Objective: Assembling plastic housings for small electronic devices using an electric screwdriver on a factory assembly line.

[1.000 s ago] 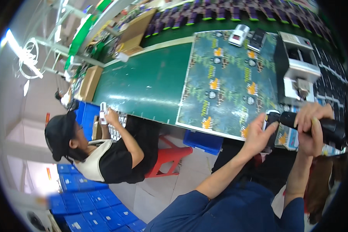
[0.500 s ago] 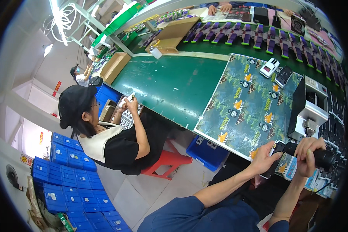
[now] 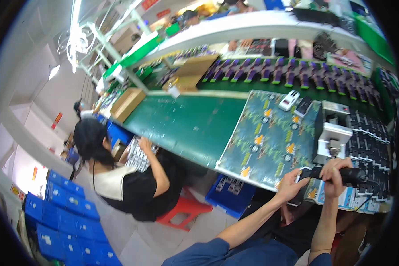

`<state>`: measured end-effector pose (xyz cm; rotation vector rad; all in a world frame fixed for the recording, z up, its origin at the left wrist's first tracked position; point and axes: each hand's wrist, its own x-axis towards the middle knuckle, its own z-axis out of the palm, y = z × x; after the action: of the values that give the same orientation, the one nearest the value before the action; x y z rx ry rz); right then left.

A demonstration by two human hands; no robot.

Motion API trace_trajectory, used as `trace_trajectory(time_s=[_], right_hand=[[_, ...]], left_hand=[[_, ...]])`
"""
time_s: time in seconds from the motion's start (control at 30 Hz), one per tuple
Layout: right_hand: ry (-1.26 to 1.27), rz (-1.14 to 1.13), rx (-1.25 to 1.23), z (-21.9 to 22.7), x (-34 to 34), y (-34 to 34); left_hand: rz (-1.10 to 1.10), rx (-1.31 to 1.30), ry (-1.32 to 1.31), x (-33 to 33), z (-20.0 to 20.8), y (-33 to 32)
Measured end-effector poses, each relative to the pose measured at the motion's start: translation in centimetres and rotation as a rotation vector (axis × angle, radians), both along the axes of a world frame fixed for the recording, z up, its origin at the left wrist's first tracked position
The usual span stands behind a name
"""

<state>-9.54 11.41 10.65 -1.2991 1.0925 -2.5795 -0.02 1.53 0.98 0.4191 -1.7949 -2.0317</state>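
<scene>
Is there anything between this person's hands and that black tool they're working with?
Nothing visible. The right hand is wrapped around the black handheld tool, and the left hand touches the small flat piece at the tool's front end, at the edge of the patterned green mat.

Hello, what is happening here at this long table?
A person works at the green conveyor table. The right hand grips a black handheld power tool, and the left hand rests on a small white part at the edge of the patterned work mat. A seated co-worker in a black shirt handles items further left.
</scene>
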Motion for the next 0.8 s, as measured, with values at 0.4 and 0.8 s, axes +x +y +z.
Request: trace_trajectory(time_s=[0.4,0.8], right_hand=[[-0.010,-0.175,-0.104,2.6,-2.4,5.5],[-0.097,-0.193,-0.107,1.5,-2.5,6.6]], left_hand=[[-0.224,0.844,0.153,1.5,1.0,-2.0],[-0.226,0.943,0.072,0.2,-0.2,-2.6]])
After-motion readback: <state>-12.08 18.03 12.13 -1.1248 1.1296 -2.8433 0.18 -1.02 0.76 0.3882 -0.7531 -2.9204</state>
